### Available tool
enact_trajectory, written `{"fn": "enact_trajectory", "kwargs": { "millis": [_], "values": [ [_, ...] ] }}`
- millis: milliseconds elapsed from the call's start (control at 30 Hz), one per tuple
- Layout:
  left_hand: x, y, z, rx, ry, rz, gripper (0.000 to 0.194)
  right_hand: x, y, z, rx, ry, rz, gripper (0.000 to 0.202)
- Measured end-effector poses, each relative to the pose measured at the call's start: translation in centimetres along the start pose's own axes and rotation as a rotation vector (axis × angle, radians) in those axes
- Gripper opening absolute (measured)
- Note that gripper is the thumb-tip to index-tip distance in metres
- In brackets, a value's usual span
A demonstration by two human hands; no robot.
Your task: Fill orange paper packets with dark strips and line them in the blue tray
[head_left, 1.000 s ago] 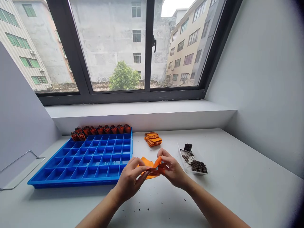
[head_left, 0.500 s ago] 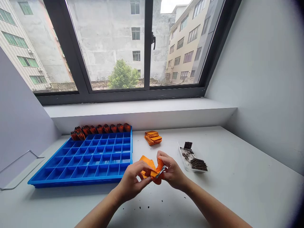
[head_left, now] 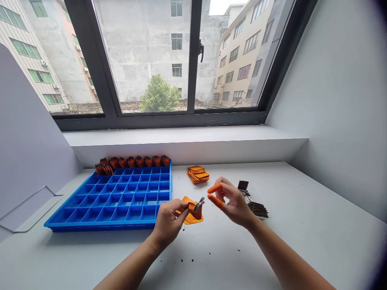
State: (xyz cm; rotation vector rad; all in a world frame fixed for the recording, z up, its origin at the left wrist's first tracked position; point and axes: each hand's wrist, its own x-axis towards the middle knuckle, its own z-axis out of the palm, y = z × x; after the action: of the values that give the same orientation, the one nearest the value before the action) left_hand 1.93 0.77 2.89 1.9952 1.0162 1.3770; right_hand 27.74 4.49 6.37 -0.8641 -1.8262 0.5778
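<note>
My left hand (head_left: 169,220) pinches an orange packet (head_left: 193,207) whose silvery inner side shows at its open end. Below and behind it, flat orange pieces (head_left: 195,218) lie on the table. To the right, my right hand (head_left: 232,199) is apart from the packet, its thumb and forefinger in orange finger covers and spread with nothing between them. Past my right hand, partly hidden by it, a clear tray (head_left: 265,218) holds a row of thin dark squares (head_left: 258,210). A stack of orange packets (head_left: 198,175) lies farther back.
On the left stands a blue compartment tray (head_left: 109,227), with bundles of orange and dark packets (head_left: 139,161) along its back row. Dark crumbs (head_left: 192,260) are scattered near the front. A wire stand (head_left: 45,209) is at the far left, below the window.
My right hand has let go of the packet and moved right, its fingers now apart. The packet stays in my left hand. The view has shifted slightly.
</note>
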Motion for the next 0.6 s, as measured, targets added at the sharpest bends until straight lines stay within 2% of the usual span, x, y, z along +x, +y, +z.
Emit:
{"fn": "enact_trajectory", "kwargs": {
  "millis": [67, 133, 167, 233, 300, 400, 533, 600],
  "values": [
    [0.0, -0.2, 0.0, -0.019, 0.04, -0.038, 0.018, 1.7, 0.5, -3.1, -0.144, 0.183, 0.066, 0.037],
    [0.0, -0.2, 0.0, -0.046, 0.044, -0.075, 0.018, 3.8, 1.3, -6.9, -0.418, 0.237, 0.175, 0.04],
    [-0.1, -0.2, 0.0, -0.058, 0.044, -0.097, 0.019, 4.9, 1.7, -8.9, -0.584, 0.197, 0.266, 0.039],
    [-0.1, -0.1, 0.1, -0.067, 0.045, -0.141, 0.021, 6.7, 2.7, -12.5, -0.893, -0.03, 0.517, 0.029],
    [-0.2, -0.1, 0.2, -0.058, 0.055, -0.166, 0.025, 7.9, 3.7, -14.9, -1.016, -0.197, 0.701, 0.019],
    [-0.2, -0.1, 0.2, -0.033, 0.069, -0.165, 0.027, 8.5, 5.3, -16.3, -1.015, -0.304, 0.813, 0.016],
    [-0.2, -0.3, 0.2, -0.003, 0.079, -0.175, 0.023, 8.2, 7.5, -15.7, -1.0, -0.38, 0.868, 0.032],
    [-0.3, -0.4, 0.2, 0.01, 0.08, -0.172, 0.022, 8.1, 8.4, -15.4, -0.997, -0.408, 0.883, 0.033]
  ]
}}
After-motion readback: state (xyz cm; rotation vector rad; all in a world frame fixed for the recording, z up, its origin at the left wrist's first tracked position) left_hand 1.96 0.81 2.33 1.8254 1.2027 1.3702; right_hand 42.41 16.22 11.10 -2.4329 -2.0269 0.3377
